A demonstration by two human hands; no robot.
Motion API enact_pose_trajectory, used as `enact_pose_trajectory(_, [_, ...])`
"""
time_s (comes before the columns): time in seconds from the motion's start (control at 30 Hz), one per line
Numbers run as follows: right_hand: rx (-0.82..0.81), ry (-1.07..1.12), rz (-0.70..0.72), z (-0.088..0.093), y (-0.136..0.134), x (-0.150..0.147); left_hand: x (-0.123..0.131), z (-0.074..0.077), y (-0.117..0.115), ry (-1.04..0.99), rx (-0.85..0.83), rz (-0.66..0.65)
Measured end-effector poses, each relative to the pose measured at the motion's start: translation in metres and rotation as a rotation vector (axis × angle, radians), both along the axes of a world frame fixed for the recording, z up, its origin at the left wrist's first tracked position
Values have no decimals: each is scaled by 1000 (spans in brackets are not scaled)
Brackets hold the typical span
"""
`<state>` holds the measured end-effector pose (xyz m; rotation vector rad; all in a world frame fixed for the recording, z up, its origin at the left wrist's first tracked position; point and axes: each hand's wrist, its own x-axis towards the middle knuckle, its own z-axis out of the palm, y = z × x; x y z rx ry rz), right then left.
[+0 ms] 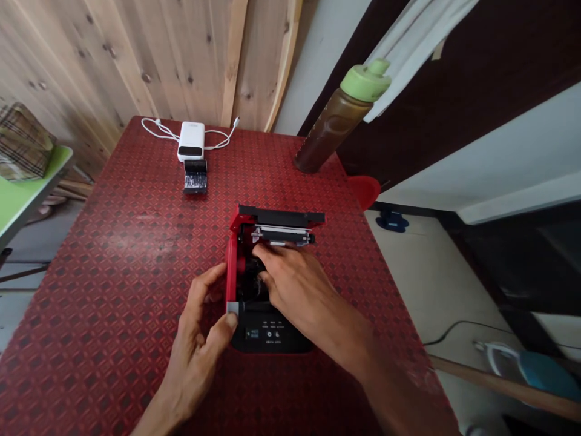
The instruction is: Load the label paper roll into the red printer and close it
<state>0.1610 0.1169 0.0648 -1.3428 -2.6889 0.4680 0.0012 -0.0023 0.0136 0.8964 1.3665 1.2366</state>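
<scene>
1. Nearest, at eight o'clock from the red and black machine (254,309), the left hand (200,330) has thumb and fingers spread apart; its thumb touches the front left corner and its fingers are against the red left side.
2. Off at ten o'clock, a plaid bag (25,142) sits on a green tabletop (20,203).
3. Toward eleven o'clock on the patterned red table (136,254) lies a white power bank (191,136) with a looped white cable (222,143); just on its near side is a small black roll (195,177), partly unwound.
4. At the centre of the dial, the machine rests on the red table, its lid (281,217) raised at twelve and its control panel (272,336) at six.
5. From five o'clock, the right hand (297,284) reaches into the machine's uncovered compartment, fingers bent; whether they pinch anything cannot be told.
6. At one o'clock stands a brown bottle (333,124) with a green cap (365,82).
7. Toward two o'clock, beyond the table edge, are a red rounded seat (365,191) and dark footwear (393,221) on the floor (408,266).
</scene>
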Motion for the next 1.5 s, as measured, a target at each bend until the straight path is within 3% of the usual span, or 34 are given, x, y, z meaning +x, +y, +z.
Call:
enact_pose_trajectory(0.13, [-23, -36, 15, -4, 3, -2, -1, -1, 0, -1, 5, -22])
enact_pose_trajectory(0.27, [-31, 81, 23, -8, 0, 8, -1, -1, -1, 6, 6, -15])
enact_pose_trajectory(0.53, [-74, 352, 122, 23, -28, 51, 0, 0, 1, 32, 22, -8])
enact_pose_trajectory(0.67, [-46, 412, 129, 20, -41, 51, -3, 5, 0, -14, 10, -25])
enact_pose_trajectory(0.77, [38, 491, 119, 12, -45, 46, -12, 12, 4, 13, -18, 6])
enact_pose_trajectory(0.83, [111, 523, 118, 8, -48, 45, -19, 21, 12, 135, 10, 53])
enact_pose_trajectory(1.0, [237, 553, 91, 5, -61, 47, -31, 45, 57, 315, 246, 64])
enact_pose_trajectory(1.13, [342, 519, 73, 1, -68, 48, -26, 52, 85, 367, 352, -16])
enact_pose_trajectory(1.23, [418, 475, 48, -3, -72, 48, -23, 50, 84, 363, 367, -24])
enact_pose_trajectory(1.37, [611, 404, 31, -10, -83, 46, -20, 48, 65, 352, 334, 16])
enact_pose_trajectory(1.5, [707, 378, -26, -18, -89, 40, -15, 38, 48, 197, 225, 23])
